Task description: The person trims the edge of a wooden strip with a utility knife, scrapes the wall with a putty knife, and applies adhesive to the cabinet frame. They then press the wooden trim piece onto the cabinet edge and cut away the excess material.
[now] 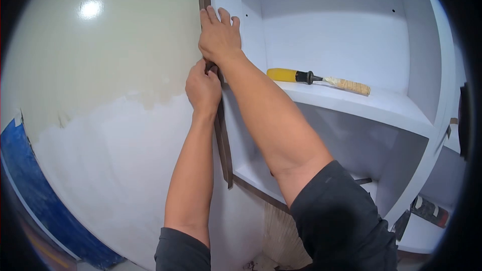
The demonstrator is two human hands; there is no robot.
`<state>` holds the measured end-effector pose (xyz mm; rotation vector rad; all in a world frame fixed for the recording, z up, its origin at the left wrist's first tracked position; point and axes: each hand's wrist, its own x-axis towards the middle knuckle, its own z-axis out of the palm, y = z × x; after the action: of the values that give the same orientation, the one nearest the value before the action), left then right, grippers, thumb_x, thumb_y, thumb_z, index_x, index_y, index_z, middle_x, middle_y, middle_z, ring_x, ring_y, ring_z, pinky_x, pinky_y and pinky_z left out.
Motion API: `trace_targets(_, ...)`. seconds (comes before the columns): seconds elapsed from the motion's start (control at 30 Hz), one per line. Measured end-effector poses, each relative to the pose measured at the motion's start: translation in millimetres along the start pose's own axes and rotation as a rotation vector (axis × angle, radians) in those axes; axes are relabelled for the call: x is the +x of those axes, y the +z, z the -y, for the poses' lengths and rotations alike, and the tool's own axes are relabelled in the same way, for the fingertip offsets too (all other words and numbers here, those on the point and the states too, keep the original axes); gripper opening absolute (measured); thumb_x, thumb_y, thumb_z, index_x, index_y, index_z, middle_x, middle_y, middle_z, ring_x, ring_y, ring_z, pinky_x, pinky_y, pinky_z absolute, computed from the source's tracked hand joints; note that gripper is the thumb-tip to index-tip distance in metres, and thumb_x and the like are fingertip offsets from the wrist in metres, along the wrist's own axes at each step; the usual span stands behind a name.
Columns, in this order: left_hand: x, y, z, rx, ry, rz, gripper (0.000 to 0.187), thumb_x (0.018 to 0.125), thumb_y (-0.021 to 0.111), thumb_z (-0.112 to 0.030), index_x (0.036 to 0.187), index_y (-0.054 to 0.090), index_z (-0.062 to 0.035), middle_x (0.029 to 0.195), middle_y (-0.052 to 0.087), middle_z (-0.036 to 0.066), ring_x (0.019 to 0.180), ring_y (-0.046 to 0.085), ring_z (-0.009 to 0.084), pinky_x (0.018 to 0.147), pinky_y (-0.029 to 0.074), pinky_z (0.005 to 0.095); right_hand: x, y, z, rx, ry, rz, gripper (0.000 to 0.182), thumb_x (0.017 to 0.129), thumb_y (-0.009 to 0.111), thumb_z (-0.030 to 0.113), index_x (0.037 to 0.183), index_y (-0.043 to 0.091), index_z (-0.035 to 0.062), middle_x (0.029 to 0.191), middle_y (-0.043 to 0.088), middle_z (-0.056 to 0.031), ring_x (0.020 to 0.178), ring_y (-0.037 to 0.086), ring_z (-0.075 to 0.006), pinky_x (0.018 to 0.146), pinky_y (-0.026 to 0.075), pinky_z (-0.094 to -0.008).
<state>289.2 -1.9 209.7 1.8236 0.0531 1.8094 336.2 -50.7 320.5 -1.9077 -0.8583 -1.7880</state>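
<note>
A dark brown edging strip (224, 153) runs down the front left edge of the white shelf unit (346, 106), and its lower end hangs past the unit's bottom corner. My left hand (203, 89) is closed around the strip, with thumb and fingers pinching it. Just above, my right hand (220, 37) lies against the strip and the cabinet edge, fingers stretched upward and slightly apart. Its palm side is hidden. On the middle shelf, right of my hands, rests a yellow-handled tool (283, 75) whose far end is wrapped in pale tape.
To the left stands a wall (115, 135), glossy cream above and patchy white below, with a blue panel (40, 190) at lower left. A dark object (364, 181) lies on the lower shelf. Black and red items (429, 211) sit at far right.
</note>
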Motion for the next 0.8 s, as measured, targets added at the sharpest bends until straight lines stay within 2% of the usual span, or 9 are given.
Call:
trace_targets(0.17, 7, 9, 14, -0.030, 0.002, 0.059, 0.024, 0.092, 0.066, -0.011, 0.114, 0.071, -0.0037, 0.103, 0.070, 0.017, 0.094, 0.067, 0.0368, 0.086, 0.052, 0.0444, 26, 6, -5, 0.061, 0.025, -0.006, 0.071, 0.091, 0.051, 0.017, 0.158, 0.032, 0.0057, 0.166, 0.031, -0.0086, 0.153, 0.024, -0.0338, 0.116, 0.023, -0.0585)
trace_targets(0.27, 3, 11, 24, -0.062, 0.085, 0.010, 0.025, 0.094, 0.068, -0.016, 0.116, 0.071, -0.0046, 0.105, 0.070, 0.016, 0.094, 0.067, 0.0347, 0.084, 0.053, 0.0440, 53, 4, -4, 0.060, 0.039, 0.011, 0.074, 0.090, 0.051, 0.016, 0.159, 0.028, 0.0059, 0.168, 0.028, -0.0091, 0.154, 0.022, -0.0362, 0.118, 0.022, -0.0596)
trace_targets(0.47, 3, 11, 20, -0.018, 0.075, -0.003, 0.023, 0.096, 0.069, -0.022, 0.116, 0.074, -0.0111, 0.093, 0.067, 0.010, 0.087, 0.066, 0.0300, 0.078, 0.053, 0.0423, 81, -3, -14, 0.004, 0.010, 0.091, 0.074, 0.092, 0.050, 0.019, 0.160, 0.026, 0.0059, 0.169, 0.026, -0.0074, 0.157, 0.016, -0.0326, 0.121, 0.020, -0.0594)
trace_targets(0.57, 0, 12, 17, -0.017, 0.080, -0.036, 0.023, 0.097, 0.068, -0.022, 0.117, 0.074, -0.0134, 0.089, 0.064, 0.008, 0.084, 0.065, 0.0289, 0.076, 0.052, 0.0416, 83, -4, -13, -0.015, 0.002, 0.082, 0.074, 0.091, 0.050, 0.020, 0.160, 0.027, 0.0055, 0.169, 0.026, -0.0077, 0.157, 0.017, -0.0323, 0.121, 0.020, -0.0593)
trace_targets(0.7, -2, 10, 19, 0.038, 0.102, -0.029, 0.023, 0.097, 0.067, -0.022, 0.118, 0.074, -0.0129, 0.091, 0.064, 0.009, 0.084, 0.065, 0.0288, 0.076, 0.052, 0.0414, 74, -5, -12, -0.056, -0.025, 0.039, 0.075, 0.090, 0.050, 0.014, 0.160, 0.026, 0.0053, 0.168, 0.028, -0.0094, 0.155, 0.021, -0.0341, 0.120, 0.022, -0.0594)
trace_targets(0.8, -6, 11, 23, 0.086, 0.129, -0.020, 0.024, 0.098, 0.066, -0.022, 0.118, 0.073, -0.0118, 0.090, 0.064, 0.009, 0.083, 0.064, 0.0288, 0.075, 0.052, 0.0417, 66, -1, -9, -0.054, -0.006, 0.052, 0.075, 0.090, 0.051, 0.015, 0.161, 0.025, 0.0057, 0.168, 0.027, -0.0092, 0.155, 0.021, -0.0334, 0.119, 0.023, -0.0587)
